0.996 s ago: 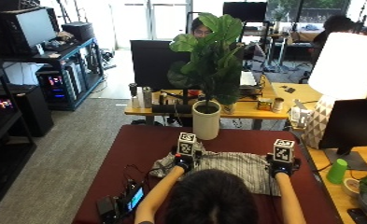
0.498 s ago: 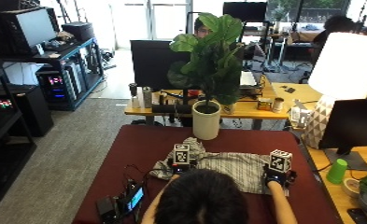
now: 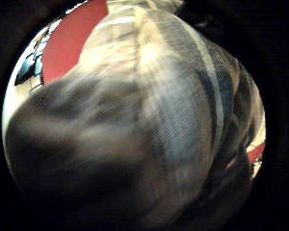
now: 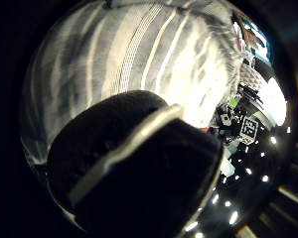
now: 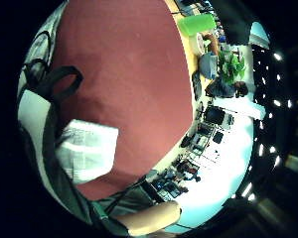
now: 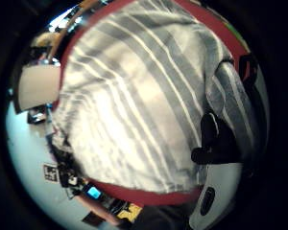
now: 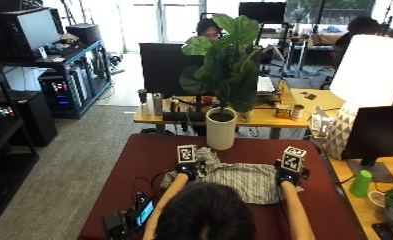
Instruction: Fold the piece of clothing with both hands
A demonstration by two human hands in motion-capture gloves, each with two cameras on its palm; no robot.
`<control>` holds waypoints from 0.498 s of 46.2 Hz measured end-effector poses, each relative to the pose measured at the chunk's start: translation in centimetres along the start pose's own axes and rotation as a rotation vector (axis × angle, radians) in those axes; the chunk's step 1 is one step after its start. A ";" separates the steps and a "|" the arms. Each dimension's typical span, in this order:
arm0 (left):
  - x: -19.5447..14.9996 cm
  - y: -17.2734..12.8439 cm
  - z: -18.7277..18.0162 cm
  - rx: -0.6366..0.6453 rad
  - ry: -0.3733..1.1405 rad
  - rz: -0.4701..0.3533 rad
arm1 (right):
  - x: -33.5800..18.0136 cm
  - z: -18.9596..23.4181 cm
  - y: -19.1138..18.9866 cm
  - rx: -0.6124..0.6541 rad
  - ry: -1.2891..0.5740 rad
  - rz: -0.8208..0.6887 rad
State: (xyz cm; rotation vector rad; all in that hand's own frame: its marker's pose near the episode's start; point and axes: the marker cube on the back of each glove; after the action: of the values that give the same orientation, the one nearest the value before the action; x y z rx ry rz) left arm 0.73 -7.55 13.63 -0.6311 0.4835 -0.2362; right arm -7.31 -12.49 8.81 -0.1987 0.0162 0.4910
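Lying rumpled on a dark red table (image 7: 136,160), striped grey shirt (image 7: 246,181) | left hand (image 7: 185,170) gripping bunched cloth, right hand (image 7: 289,176) pinching its edge | potted plant (image 7: 221,131) behind, office desks beyond

Your garment (image 7: 249,180) is grey with thin white stripes; the tabletop (image 7: 149,155) under it is dark red. Your gloves are black; green cup (image 7: 361,183) nearby.

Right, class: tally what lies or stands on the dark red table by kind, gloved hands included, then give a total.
Striped grey garment: 1
Black-gloved hands, left hand and right hand: 2
White pot with plant: 1
Black devices by the table's near left corner: a cluster, counted as 1
Total: 5
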 end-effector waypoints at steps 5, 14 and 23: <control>-1.1 1.3 -2.8 0.054 0.055 -0.009 | -2.5 -4.7 0.5 0.006 -0.084 -0.052; -2.9 3.8 -7.1 0.159 0.139 -0.003 | -11.2 -10.2 -3.8 0.221 -0.115 -0.127; -5.1 6.4 -12.4 0.489 0.244 0.013 | -22.4 -13.0 8.7 0.174 -0.096 -0.364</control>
State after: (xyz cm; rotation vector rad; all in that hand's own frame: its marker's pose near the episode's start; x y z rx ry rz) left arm -9.43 -6.95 2.82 -0.1203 0.6370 -0.4065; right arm -30.74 -17.99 -4.10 -0.0054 -0.0704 0.1339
